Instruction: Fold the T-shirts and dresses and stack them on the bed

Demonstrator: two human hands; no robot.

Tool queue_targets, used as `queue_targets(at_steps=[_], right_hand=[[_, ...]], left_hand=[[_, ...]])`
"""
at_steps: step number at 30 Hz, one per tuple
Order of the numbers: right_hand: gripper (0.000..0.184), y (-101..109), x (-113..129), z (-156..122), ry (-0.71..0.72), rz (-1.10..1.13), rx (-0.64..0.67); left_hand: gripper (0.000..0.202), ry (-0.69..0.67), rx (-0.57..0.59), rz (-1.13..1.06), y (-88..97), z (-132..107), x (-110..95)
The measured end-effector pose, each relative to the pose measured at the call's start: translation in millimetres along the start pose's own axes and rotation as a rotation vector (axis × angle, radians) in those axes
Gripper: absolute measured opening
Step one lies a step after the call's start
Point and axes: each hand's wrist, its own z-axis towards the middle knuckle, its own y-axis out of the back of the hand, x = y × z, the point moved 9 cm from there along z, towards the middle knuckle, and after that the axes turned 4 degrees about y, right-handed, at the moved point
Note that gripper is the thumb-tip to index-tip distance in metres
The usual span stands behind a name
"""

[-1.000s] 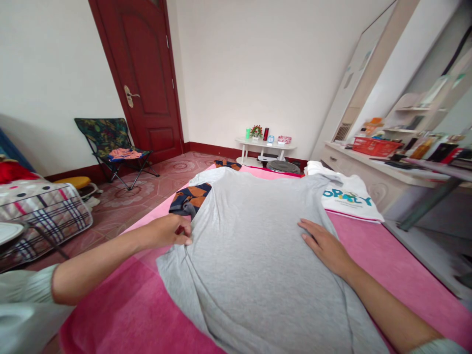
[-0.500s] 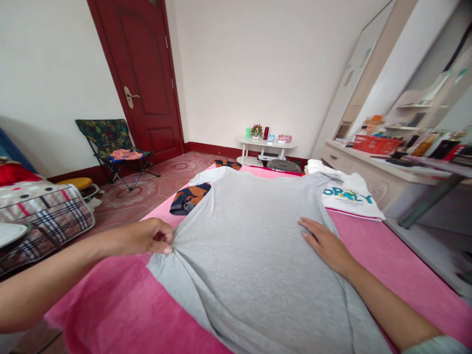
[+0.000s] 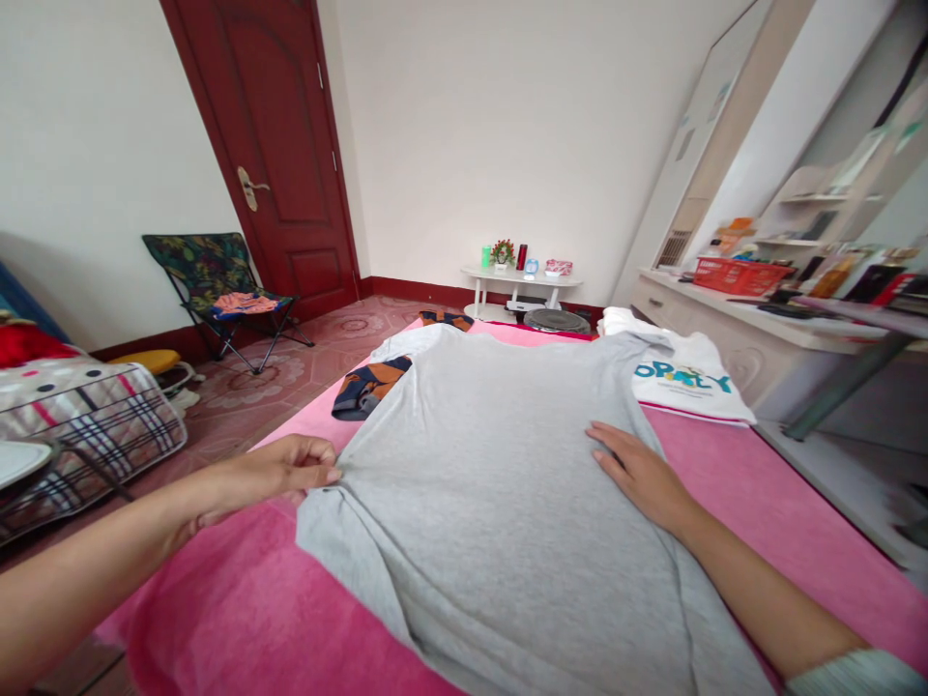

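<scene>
A grey T-shirt (image 3: 500,493) lies spread over a pink cover (image 3: 268,599), its neck end away from me. My left hand (image 3: 301,464) pinches the shirt's left side edge between thumb and fingers, and creases fan out from that grip. Flat on the right part of the shirt rests my right hand (image 3: 642,478), fingers stretched out. Under the shirt's left sleeve side shows a dark blue and orange garment (image 3: 369,389). To the right of the far end lies a white shirt with teal lettering (image 3: 688,382).
A low white table (image 3: 522,278) with small items stands by the far wall. On the right, a dresser (image 3: 754,314) carries a red basket (image 3: 739,276). A folding chair (image 3: 210,280) with cloth on it stands near the red door (image 3: 268,145); a plaid-covered item (image 3: 94,425) is at left.
My left hand has shifted slightly, its fingers turned more over the shirt's edge, which still stays pinched. My right hand remains in the same place on the shirt.
</scene>
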Motion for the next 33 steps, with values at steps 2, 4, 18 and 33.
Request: queue_targets(at_steps=[2,4,18,33], right_hand=[[0.044,0,0,0,-0.002,-0.001,0.000],[0.044,1,1,0,-0.001,0.001,-0.003],[0.042,2,3,0,-0.006,-0.022,-0.017],[0.039,6,10,-1,-0.051,-0.034,-0.008]], left_hand=[[0.036,0.029,-0.036,-0.168,2.0,-5,1],[0.036,0.052,-0.045,-0.235,4.2,-10,1],[0.010,0.183,0.152,1.126,-8.4,12,-43],[0.056,-0.623,-0.190,0.963,-215.2,178,-172]])
